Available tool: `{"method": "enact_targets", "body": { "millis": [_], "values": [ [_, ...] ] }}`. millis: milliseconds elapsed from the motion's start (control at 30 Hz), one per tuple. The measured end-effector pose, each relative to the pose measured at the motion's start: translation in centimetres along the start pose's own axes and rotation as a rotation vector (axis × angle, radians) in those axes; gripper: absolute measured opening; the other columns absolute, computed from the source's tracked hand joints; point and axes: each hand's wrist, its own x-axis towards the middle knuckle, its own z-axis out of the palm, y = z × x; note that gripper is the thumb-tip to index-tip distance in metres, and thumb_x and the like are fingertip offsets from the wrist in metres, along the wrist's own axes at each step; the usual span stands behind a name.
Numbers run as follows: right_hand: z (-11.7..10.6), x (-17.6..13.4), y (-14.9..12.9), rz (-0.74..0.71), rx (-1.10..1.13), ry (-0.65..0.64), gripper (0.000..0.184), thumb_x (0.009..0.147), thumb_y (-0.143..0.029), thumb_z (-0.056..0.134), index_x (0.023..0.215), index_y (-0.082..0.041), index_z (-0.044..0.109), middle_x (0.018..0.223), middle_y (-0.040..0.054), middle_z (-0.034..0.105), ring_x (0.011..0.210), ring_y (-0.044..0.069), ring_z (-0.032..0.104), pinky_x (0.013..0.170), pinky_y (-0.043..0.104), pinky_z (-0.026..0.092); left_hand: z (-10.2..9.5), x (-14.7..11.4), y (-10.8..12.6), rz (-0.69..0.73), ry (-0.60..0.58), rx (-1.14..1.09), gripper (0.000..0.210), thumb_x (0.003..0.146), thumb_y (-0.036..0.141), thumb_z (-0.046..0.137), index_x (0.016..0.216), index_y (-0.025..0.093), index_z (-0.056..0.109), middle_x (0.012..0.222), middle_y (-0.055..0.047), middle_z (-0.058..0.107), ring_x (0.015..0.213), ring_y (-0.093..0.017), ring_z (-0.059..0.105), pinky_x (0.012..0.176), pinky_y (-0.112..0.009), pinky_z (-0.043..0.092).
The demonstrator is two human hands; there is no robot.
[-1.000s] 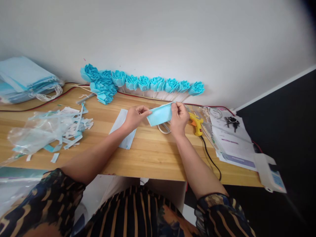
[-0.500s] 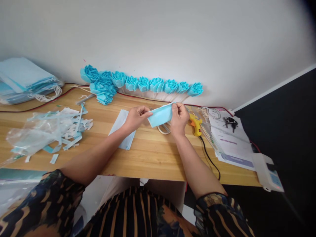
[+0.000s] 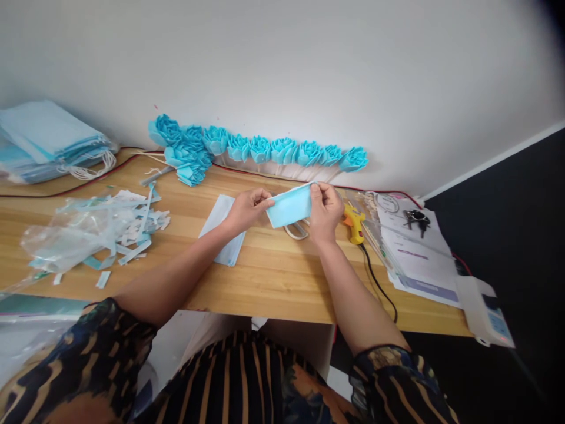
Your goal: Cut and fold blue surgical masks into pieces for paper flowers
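Observation:
Between my two hands a light blue folded face mask (image 3: 290,206) is held up above the table, its top edge slanting up to the right. My left hand (image 3: 250,210) pinches its left corner between thumb and fingers. At the upper right corner my right hand (image 3: 325,209) grips it the same way. Below and behind it, the looped handles of what look like scissors (image 3: 296,231) show in part. Another flat mask (image 3: 229,254) lies on the table, partly covered by my left hand and forearm.
Several blue flowers on sticks (image 3: 283,151) lean along the wall. A mask stack (image 3: 48,132) is at far left, near a clear plastic bag (image 3: 66,241) and cut strips (image 3: 143,235). On the right are a yellow glue gun (image 3: 354,224), papers (image 3: 412,250), keys (image 3: 417,221) and a power strip (image 3: 485,309).
The view has shifted slightly, so everything sits a little further right. Both hands keep the same hold on the mask.

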Motion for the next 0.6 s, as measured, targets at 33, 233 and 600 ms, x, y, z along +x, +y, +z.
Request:
{"method": "enact_targets", "body": {
  "millis": [33, 233, 600],
  "values": [
    [0.0, 0.0, 0.0, -0.009, -0.005, -0.003, 0.031, 0.090, -0.045, 0.057, 0.081, -0.017, 0.065, 0.066, -0.0024, 0.055, 0.063, 0.012, 0.048, 0.061, 0.025, 0.040, 0.0, 0.0, 0.0, -0.008, -0.006, -0.006, 0.025, 0.079, 0.040, 0.066, 0.075, 0.016, 0.060, 0.072, 0.000, 0.061, 0.066, -0.012, 0.052, 0.063, -0.026, 0.039],
    [-0.2, -0.3, -0.8, -0.114, -0.042, -0.080, 0.029, 0.092, -0.043, 0.057, 0.084, -0.018, 0.069, 0.068, -0.0016, 0.061, 0.062, 0.012, 0.053, 0.061, 0.025, 0.043, -0.8, -0.1, 1.9, 0.063, 0.060, -0.041, 0.043, 0.088, 0.056, 0.057, 0.098, 0.014, 0.066, 0.099, -0.008, 0.071, 0.095, -0.020, 0.064, 0.084, -0.031, 0.048],
    [0.1, -1.8, -2.9, -0.379, -0.046, -0.427, 0.014, 0.091, -0.027, 0.059, 0.088, -0.022, 0.072, 0.081, 0.0009, 0.076, 0.072, 0.015, 0.068, 0.067, 0.028, 0.051, -0.7, -0.8, 3.9, 0.169, -0.132, -0.006, 0.045, 0.079, 0.057, 0.070, 0.090, 0.013, 0.071, 0.087, -0.007, 0.073, 0.082, -0.018, 0.065, 0.074, -0.028, 0.049]
  ]
}}
